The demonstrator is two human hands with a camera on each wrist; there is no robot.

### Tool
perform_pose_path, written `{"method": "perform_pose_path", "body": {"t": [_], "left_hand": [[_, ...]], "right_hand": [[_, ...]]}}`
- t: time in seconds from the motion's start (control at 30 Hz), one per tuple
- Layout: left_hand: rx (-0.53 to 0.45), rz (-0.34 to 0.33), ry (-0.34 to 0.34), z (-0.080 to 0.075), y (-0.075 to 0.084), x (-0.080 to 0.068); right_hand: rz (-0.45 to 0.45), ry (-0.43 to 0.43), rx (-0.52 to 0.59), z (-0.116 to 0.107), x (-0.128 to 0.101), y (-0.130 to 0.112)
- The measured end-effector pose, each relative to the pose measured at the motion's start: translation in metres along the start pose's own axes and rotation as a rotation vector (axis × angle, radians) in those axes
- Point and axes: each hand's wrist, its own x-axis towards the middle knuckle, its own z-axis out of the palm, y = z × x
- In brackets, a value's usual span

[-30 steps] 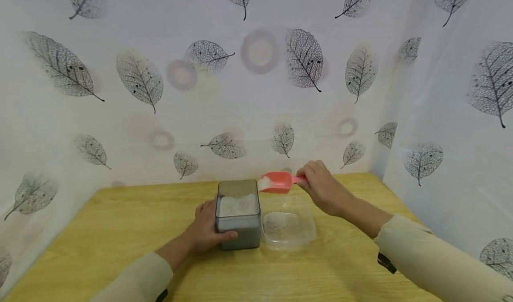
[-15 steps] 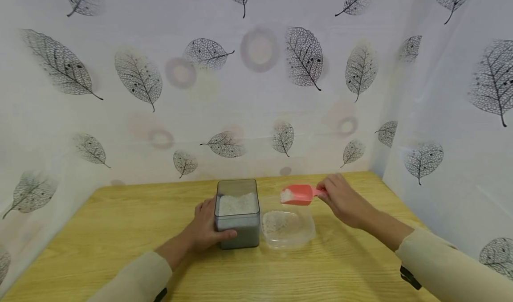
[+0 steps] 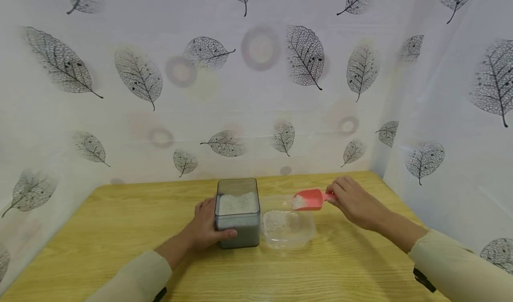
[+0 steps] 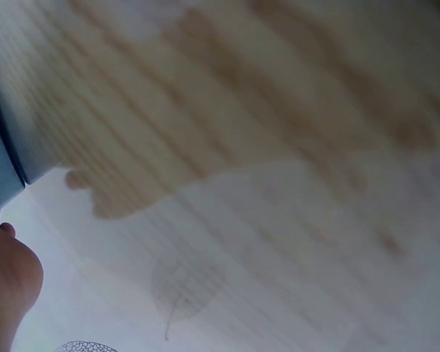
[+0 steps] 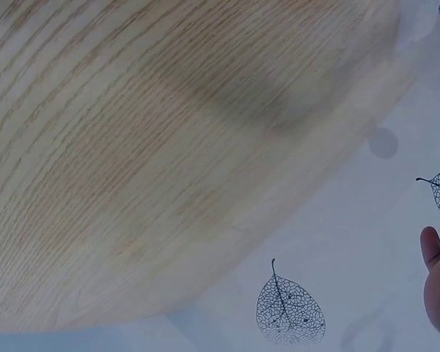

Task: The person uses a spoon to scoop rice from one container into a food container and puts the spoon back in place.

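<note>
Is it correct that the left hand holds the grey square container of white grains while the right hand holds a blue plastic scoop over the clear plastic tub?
Not quite: the plastic scoop is red-pink, not blue, as the head view shows. The rest stands: the left hand holds the grey square container, and the right hand holds the scoop over the clear plastic tub.

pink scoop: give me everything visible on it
The pink scoop looks like plastic: a rounded open bowl with a short handle. It is held roughly level above the far right edge of the clear container, bowl toward the grey canister. White grains sit in the bowl. The right hand pinches the handle; nothing else touches it. The wrist views do not show it clearly.
</note>
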Motion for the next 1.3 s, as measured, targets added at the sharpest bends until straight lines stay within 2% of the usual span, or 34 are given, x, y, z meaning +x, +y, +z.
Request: {"method": "perform_pose_path", "body": {"t": [0.2, 0.5, 1.13, 1.3], "left_hand": [[0.003, -0.001, -0.001, 0.0, -0.001, 0.0], [-0.001, -0.009, -0.006, -0.002, 0.003, 0.0], [-0.003, -0.004, -0.013, -0.004, 0.005, 0.0], [0.0, 0.0, -0.009, -0.003, 0.004, 0.0]], "right_hand": [[-0.049, -0.002, -0.059, -0.003, 0.001, 0.003], [-0.108, 0.036, -0.091, -0.011, 0.004, 0.009], [-0.235, 0.171, -0.197, -0.018, 0.016, 0.009], [-0.273, 0.229, -0.216, -0.02, 0.023, 0.004]]}}
